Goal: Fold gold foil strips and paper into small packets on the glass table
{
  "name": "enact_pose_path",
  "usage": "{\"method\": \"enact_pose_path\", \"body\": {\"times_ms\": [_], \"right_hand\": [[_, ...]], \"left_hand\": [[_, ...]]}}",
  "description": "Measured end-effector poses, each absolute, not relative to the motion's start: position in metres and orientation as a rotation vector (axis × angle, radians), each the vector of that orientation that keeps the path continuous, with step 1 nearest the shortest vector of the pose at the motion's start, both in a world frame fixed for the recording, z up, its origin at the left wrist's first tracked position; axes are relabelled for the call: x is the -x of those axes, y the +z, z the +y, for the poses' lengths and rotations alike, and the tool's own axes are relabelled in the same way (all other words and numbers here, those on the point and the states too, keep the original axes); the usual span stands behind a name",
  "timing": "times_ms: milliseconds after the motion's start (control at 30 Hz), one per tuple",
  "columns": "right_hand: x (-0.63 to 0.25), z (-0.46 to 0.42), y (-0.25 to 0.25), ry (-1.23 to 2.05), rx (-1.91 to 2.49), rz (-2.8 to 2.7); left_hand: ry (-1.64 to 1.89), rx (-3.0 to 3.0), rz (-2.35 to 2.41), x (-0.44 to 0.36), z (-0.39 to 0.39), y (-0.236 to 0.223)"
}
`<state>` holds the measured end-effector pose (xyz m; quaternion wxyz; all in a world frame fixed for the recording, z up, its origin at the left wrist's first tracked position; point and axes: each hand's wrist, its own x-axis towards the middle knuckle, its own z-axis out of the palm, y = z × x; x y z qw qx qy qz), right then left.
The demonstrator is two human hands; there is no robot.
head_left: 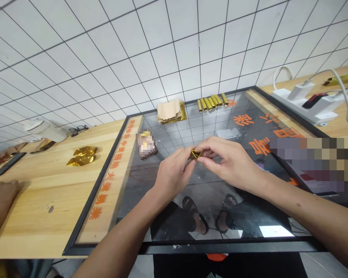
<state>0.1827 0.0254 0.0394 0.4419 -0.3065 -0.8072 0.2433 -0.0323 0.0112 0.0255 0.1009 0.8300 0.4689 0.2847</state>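
Note:
Between both hands, over the middle of the glass top, is a small folded piece of gold foil paper [196,155]. My left hand [175,168] pinches its left side with thumb and fingers. From the right, my right hand [227,156] grips the other side between thumb and forefinger. Toward the wall lies a stack of tan-backed paper sheets [169,111] with gold showing beneath. Beside that stack, several rolled gold paper tubes [211,103] lie in a row. A small packet [146,144], blurred out in part, sits left of my hands.
The black-framed glass panel [162,247] rests on a wooden table [46,185]. Crumpled gold foil [82,155] lies to the left, near another person's hand [2,193]. A white power strip [313,106] with cables stands at right. A tiled wall [150,50] bounds the back.

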Motion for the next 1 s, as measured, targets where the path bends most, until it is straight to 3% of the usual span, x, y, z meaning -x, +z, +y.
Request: {"method": "enact_pose_path", "body": {"times_ms": [567,1000], "right_hand": [[-0.1847,0.0272,0.0392,0.62,0.815,-2.003],[-0.1836,0.0287,0.0367,0.864,0.908,-1.866]], "left_hand": [[0.875,-2.354,1.311,0.0304,0.0109,0.0311],[0.796,-2.239,1.236,0.0307,0.0121,0.0299]]}}
